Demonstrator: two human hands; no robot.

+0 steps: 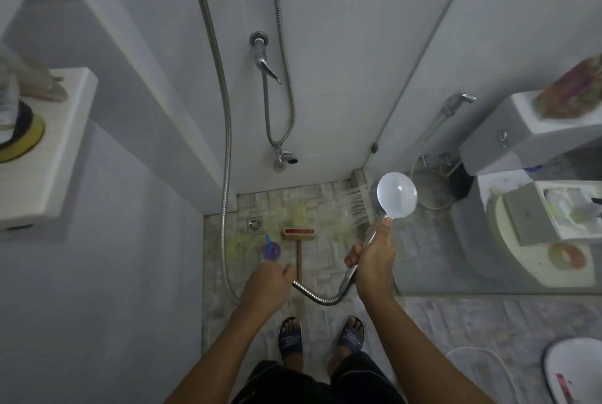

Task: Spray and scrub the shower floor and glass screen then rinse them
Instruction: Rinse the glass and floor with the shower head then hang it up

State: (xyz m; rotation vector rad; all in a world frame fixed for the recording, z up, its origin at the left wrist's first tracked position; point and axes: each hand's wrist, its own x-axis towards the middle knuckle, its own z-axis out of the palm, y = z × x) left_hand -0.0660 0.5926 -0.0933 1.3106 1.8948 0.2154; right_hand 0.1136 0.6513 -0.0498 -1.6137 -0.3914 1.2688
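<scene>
1. Nearest us, our feet in dark blue slide sandals (290, 338) stand on the pale, stone-patterned tiled shower floor (325, 208).
2. Our left hand (265, 289) has its fingers curled round the top end of a long-handled wooden scrubbing brush (299, 234). The handle runs straight away from us, and its red-bristled head lies on the tiles.
3. Our right hand (374, 260) is wrapped round the handle of a white, round-headed chrome hand shower (396, 195), thumb up the stem. Its ribbed metal hose (316, 296) loops between our two hands.
4. The head shows us its back, and water fans out leftward and away onto the floor. The clear glass screen (439, 61) stands just beside our right hand, on its right. In our judgement, rinsing the glass calls for turning the head rightward with that nearer hand.
5. Yellowish patches mark the tiles. A small purple cup (271, 250) and the square metal drain (254, 224) sit left of the brush head, apart from the spray.
6. Farther off, a chrome wall tap (264, 61) is fixed to the white tiled wall. A white toilet (521, 240) shows behind the glass.
</scene>
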